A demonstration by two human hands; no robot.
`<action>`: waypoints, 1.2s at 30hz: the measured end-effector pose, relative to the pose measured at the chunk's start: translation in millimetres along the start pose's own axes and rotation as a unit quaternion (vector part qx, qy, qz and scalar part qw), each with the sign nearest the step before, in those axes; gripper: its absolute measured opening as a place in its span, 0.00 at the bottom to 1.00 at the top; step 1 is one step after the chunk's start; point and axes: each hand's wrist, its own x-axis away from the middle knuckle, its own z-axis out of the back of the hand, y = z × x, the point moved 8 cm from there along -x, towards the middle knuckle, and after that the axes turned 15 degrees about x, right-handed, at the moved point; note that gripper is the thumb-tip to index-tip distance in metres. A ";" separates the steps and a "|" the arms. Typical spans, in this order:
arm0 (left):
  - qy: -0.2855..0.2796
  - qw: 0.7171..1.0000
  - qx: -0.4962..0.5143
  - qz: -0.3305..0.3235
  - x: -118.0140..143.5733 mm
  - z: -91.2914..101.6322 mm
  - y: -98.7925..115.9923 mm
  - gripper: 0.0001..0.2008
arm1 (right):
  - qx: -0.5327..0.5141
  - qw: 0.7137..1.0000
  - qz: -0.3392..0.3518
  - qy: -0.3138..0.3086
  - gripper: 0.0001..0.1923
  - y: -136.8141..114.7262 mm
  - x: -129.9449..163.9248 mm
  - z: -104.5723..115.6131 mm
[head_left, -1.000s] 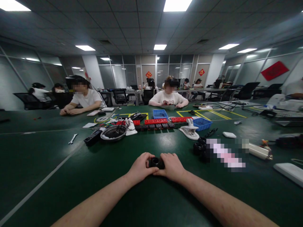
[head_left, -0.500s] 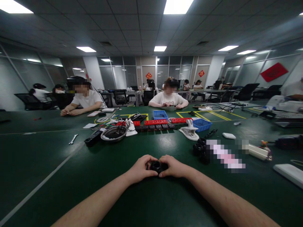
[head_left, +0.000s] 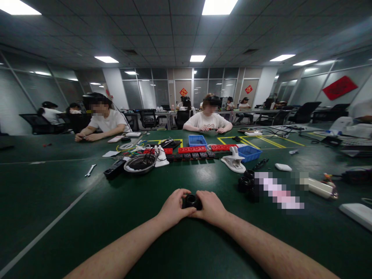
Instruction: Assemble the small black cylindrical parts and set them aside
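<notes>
Between my two hands, on the green table, is a small black ring-like part [head_left: 191,200] with a round opening on top. My left hand [head_left: 173,208] curls round its left side, thumb across the near side. From the right, my right hand [head_left: 212,208] closes on it, its thumb lying close to the left thumb. The fingers hide the part's lower sides. Off to the right stand several similar black round parts [head_left: 245,182].
A white clip-shaped stand [head_left: 234,162] and a blue bin [head_left: 249,154] are ahead right. Ahead left are a metal bowl [head_left: 140,164], a black box [head_left: 115,169] and a wrench [head_left: 90,170]. Red power strips [head_left: 192,149] cross the middle. Two people sit across the table.
My right hand has turned and moved in along the black part's right side, its thumb now at the left thumb. The part's top shows a little more clearly.
</notes>
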 end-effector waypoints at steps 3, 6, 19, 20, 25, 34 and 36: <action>-0.050 0.999 0.005 -0.005 -0.8 -4.3 0.9 0.19 | -0.041 0.998 0.049 -0.002 0.28 -1.8 1.0 3.7; -0.092 0.995 -0.001 -0.024 0.5 -7.1 5.5 0.19 | -0.086 0.990 0.109 -0.036 0.27 -3.8 2.3 3.8; -0.114 0.991 -0.019 -0.068 5.9 -5.4 22.3 0.19 | -0.127 0.978 0.139 -0.086 0.19 -3.2 -0.5 -0.3; -0.109 0.992 -0.023 -0.063 5.2 -5.3 20.9 0.18 | -0.123 0.980 0.134 -0.084 0.19 -3.0 -1.1 -1.1; -0.026 0.999 -0.041 -0.014 2.7 -1.0 8.3 0.18 | -0.070 0.995 0.022 -0.068 0.21 2.8 -4.4 -9.6; 0.003 1.000 -0.027 0.000 0.9 -0.4 0.8 0.18 | 0.008 1.000 -0.012 -0.012 0.24 -5.1 0.0 4.7; -0.023 1.000 -0.008 -0.007 -0.6 -1.5 -0.3 0.20 | -0.047 0.998 0.041 -0.024 0.28 -5.9 -0.7 5.0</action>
